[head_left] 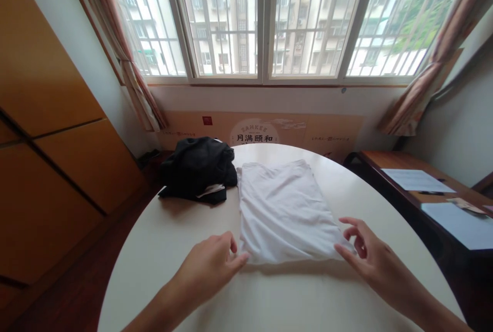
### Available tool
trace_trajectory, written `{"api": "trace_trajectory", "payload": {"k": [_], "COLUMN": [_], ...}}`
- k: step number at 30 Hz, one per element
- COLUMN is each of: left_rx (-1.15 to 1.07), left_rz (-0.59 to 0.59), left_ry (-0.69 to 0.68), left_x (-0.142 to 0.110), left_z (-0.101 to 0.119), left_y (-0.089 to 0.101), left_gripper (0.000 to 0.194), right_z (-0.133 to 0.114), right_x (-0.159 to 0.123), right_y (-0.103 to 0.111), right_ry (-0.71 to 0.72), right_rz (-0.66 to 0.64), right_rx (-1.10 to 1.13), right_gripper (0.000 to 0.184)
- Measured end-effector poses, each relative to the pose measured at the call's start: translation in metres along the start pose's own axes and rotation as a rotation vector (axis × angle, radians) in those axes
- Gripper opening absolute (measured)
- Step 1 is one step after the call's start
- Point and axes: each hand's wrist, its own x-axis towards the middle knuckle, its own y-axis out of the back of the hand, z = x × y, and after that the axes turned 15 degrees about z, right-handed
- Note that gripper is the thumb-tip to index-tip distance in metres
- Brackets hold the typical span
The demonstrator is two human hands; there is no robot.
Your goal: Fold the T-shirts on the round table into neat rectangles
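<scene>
White cloth (285,208) is lying folded on the table (285,301), the left hand (210,259) and right hand (379,259) loosely spread beside its near corners, where handling both sides evenly should be keeping edges straight.

Head-worn view, tilted down over table (157,250), facing window (265,23)

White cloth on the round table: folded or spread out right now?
Folded: the white cloth lies as a compact, roughly rectangular panel, with layered edges showing at its far-left corner.
</scene>
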Motion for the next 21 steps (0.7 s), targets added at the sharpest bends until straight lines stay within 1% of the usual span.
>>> {"api": "trace_trajectory", "payload": {"k": [3,7,10,13,15,18,19,21], "left_rx": [-0.137,-0.311,-0.367,-0.389,-0.418,-0.481,-0.501,-0.506], "left_rz": [-0.017,0.027,-0.007,-0.049,-0.062,-0.094,-0.113,-0.139], "left_ry": [-0.027,-0.025,0.006,0.062,0.096,0.113,0.108,0.083], "left_x": [-0.005,-0.008,-0.007,-0.005,-0.004,-0.005,-0.007,-0.011], "left_z": [-0.003,-0.008,-0.013,-0.02,-0.025,-0.032,-0.033,-0.033], "left_y": [-0.008,-0.013,-0.012,-0.013,-0.016,-0.019,-0.018,-0.015], "left_gripper": [0.021,0.022,0.023,0.024,0.024,0.024,0.024,0.022], "right_z": [0.005,0.006,0.004,0.011,0.022,0.036,0.038,0.039], "right_x": [-0.006,-0.005,-0.009,-0.015,-0.017,-0.018,-0.017,-0.016], "right_y": [0.002,-0.001,-0.002,0.005,0.014,0.025,0.028,0.031], "right_ry": [-0.083,-0.186,-0.234,-0.284,-0.302,-0.292,-0.274,-0.212], "right_rz": [0.002,-0.038,0.031,0.096,0.049,-0.095,-0.113,-0.107], "right_rx": [0.117,0.272,0.332,0.368,0.345,0.278,0.256,0.211], "right_gripper": [0.051,0.038,0.038,0.043,0.044,0.037,0.034,0.029]}}
